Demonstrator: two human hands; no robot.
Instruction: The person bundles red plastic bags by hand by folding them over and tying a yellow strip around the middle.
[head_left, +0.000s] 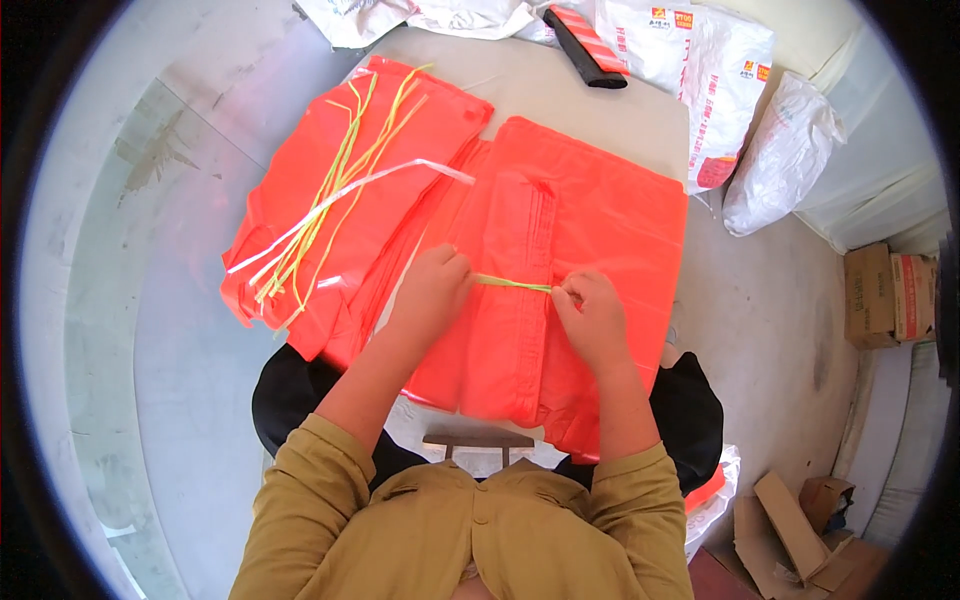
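A folded bundle of red plastic bags [510,370] lies in front of me on top of a wider red stack [625,215]. Across the bundle's middle runs a thin yellow-green strip [515,284], stretched between my two hands. My left hand [437,288] is closed on the strip's left end, its fingertips largely hidden. The right end is pinched between the thumb and fingers of my right hand [592,308]. Another red stack of bags [330,170] lies to the left, with several loose yellow strips [340,185] and a white strip [360,181] on it.
Beneath the bags is a pale table [655,120]. A black and red-striped bundle [588,48] sits at its far edge, beside white printed sacks [725,85]. A stuffed white bag [780,155] stands on the right. Cardboard boxes [868,297] and flattened cardboard [790,525] are farther right.
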